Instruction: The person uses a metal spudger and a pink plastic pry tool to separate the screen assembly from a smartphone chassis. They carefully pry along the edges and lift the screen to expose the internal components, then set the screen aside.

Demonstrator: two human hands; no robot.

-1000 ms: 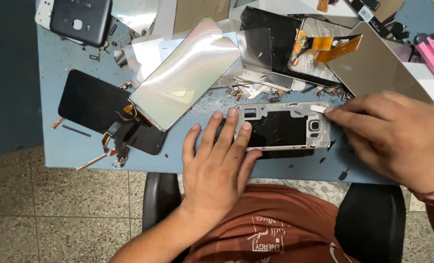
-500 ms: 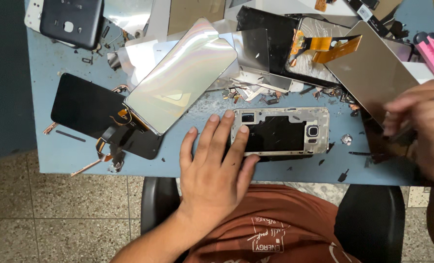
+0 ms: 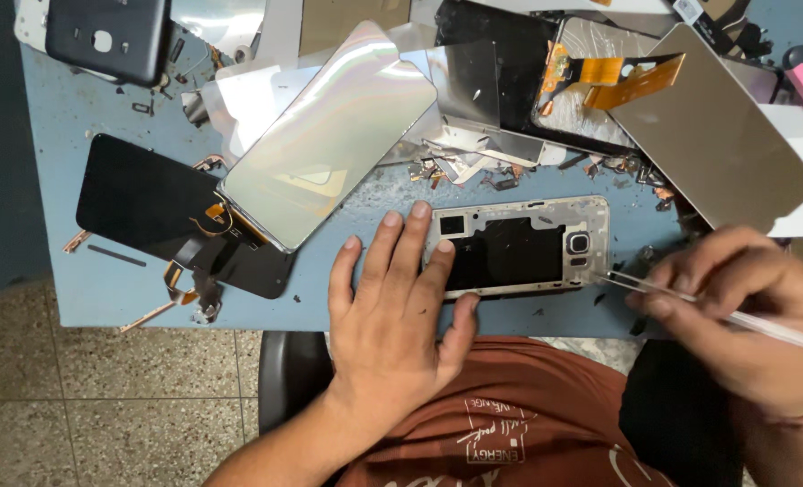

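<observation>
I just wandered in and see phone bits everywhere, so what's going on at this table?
A person is taking a phone apart at a blue table. The left hand lies flat, pinning down a bare metal phone frame. The right hand holds thin tweezers, their tip at the frame's right end near the camera hole. Around it lie a black screen, a shiny panel, an orange ribbon cable and small scraps.

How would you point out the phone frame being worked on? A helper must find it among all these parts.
Start at the blue table and go to its near edge, in front of the person. The phone frame lies there, pinned by the left hand, with tweezers in the right hand at its corner. Unlike the flat panels around, it is a silver frame with a dark middle.
</observation>
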